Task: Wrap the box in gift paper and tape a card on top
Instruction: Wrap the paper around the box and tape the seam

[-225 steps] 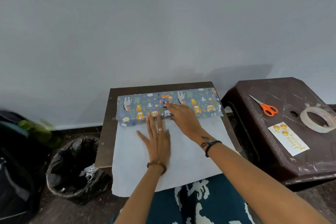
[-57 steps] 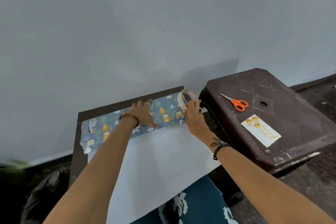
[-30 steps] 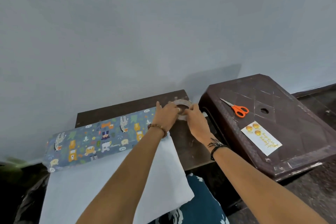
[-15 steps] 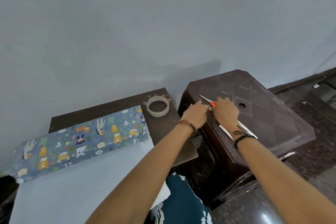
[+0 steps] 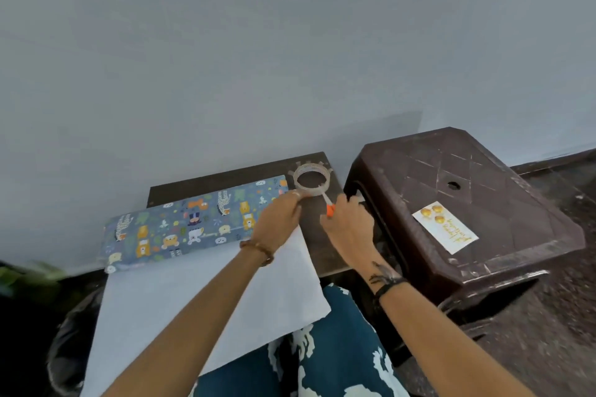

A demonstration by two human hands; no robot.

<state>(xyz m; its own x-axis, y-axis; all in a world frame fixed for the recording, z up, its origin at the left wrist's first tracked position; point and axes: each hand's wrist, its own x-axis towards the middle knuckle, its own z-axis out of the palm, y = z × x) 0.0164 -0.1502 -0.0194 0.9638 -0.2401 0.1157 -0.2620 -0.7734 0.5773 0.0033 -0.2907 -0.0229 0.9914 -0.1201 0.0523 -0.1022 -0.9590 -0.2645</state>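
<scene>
Holding scissors [image 5: 328, 206] in your right hand [image 5: 350, 225]: fingers curled round the orange handles, blades pointing up-left toward the tape roll [image 5: 312, 179]. Blade tips sit at the roll's near edge; can't tell if they touch tape.

Your left hand [image 5: 280, 222] is at the roll's near-left edge, thumb and fingers pinched together there. Looks like it pinches the tape end, but the strip itself is too faint to confirm. Beaded bracelet on the left wrist, dark band on the right.

Roll lies flat on the far right corner of the small table [image 5: 317, 242], just beside the box's right end.

Box [image 5: 193, 226] lies long-ways across the table's far side, close to the wall [image 5: 225, 58]. Its top and near face are covered in blue animal-print paper [image 5: 180, 296]. The rest of the sheet runs toward you white side up, off the table's near edge and onto your lap. Your left forearm crosses over the sheet.

Card [image 5: 445, 226] lies flat on the brown stool [image 5: 483, 171] to the right of the table, well apart from the box. White, yellow round marks, yellow script.

Bottom left is dark and blurred; something green there, can't identify it.
</scene>
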